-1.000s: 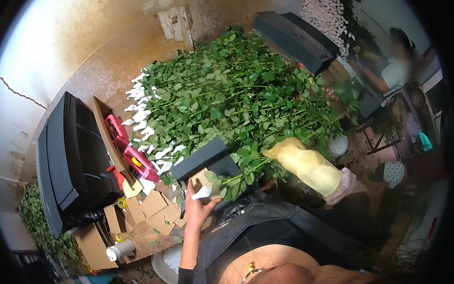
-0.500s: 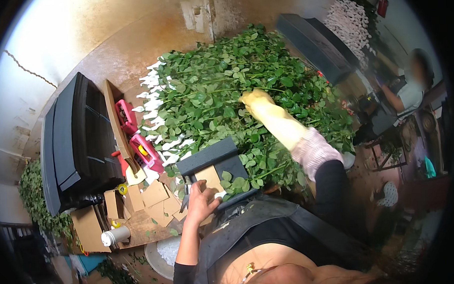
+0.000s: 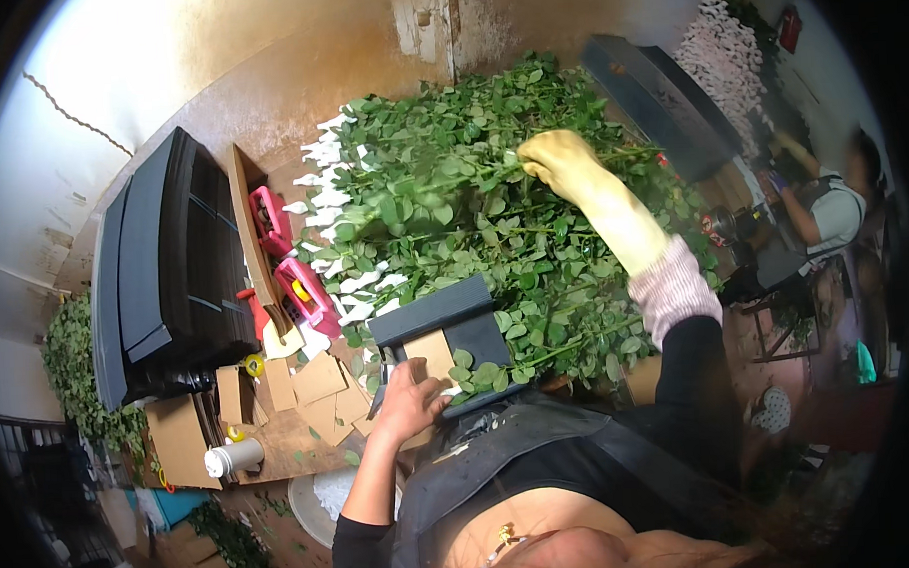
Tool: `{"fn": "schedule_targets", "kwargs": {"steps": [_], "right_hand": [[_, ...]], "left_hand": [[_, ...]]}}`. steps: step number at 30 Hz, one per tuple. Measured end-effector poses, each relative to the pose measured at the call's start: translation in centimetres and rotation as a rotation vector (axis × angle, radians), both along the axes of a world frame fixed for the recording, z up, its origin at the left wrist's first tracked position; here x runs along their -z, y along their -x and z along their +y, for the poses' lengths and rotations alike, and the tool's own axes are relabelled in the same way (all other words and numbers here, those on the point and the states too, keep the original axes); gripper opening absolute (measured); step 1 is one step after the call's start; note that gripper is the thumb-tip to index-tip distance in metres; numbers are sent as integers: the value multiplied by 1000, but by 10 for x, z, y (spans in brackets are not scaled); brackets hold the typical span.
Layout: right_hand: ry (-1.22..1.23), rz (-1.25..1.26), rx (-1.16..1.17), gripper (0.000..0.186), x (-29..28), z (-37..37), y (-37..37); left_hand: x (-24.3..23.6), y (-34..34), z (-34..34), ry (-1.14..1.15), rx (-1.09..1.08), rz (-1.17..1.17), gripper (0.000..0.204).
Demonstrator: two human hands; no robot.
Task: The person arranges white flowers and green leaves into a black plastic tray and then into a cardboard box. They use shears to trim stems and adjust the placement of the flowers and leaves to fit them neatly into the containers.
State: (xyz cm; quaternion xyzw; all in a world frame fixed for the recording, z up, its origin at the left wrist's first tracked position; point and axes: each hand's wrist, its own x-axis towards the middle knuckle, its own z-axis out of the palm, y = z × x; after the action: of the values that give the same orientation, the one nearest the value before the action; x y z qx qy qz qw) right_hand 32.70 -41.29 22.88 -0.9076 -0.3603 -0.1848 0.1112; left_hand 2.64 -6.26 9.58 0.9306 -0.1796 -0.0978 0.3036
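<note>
My left hand (image 3: 409, 406), bare, has bent fingers closed at a white-capped rose (image 3: 453, 390) lying on a tan card (image 3: 432, 353) inside a folded dark corrugated sheet (image 3: 466, 334); the bud is mostly hidden. My right hand (image 3: 560, 165), in a long pale yellow glove, reaches over the heap of leafy rose stems (image 3: 472, 223), its fingers closed round a stem. Several white-capped heads (image 3: 326, 198) line the heap's left side.
Stacked dark sheets (image 3: 153, 254), pink plastic holders (image 3: 320, 304), cardboard pieces (image 3: 318, 379) and a cylinder (image 3: 233, 457) occupy the left of the table (image 3: 310, 454). At right, a co-worker (image 3: 832, 211) works beside another dark stack (image 3: 658, 97). A basin (image 3: 313, 519) stands below.
My gloved right hand has moved from low right up onto the far part of the heap and now grips a stem. My left hand stays on the card, its fingers shifted slightly.
</note>
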Motion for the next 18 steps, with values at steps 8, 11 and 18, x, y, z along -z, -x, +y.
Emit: {"fn": "schedule_targets", "kwargs": {"steps": [8,11,18], "right_hand": [[-311,415,-210,10,-20,-77,144],[-263,388,-132,17,35,-111,176],[318,732,140,16,86,-138,197]], "left_hand": [[17,3,9,35,-119,35,45],[20,-2,5,393,-274,188,76],[11,-1,2,474,-112,245,60]]}}
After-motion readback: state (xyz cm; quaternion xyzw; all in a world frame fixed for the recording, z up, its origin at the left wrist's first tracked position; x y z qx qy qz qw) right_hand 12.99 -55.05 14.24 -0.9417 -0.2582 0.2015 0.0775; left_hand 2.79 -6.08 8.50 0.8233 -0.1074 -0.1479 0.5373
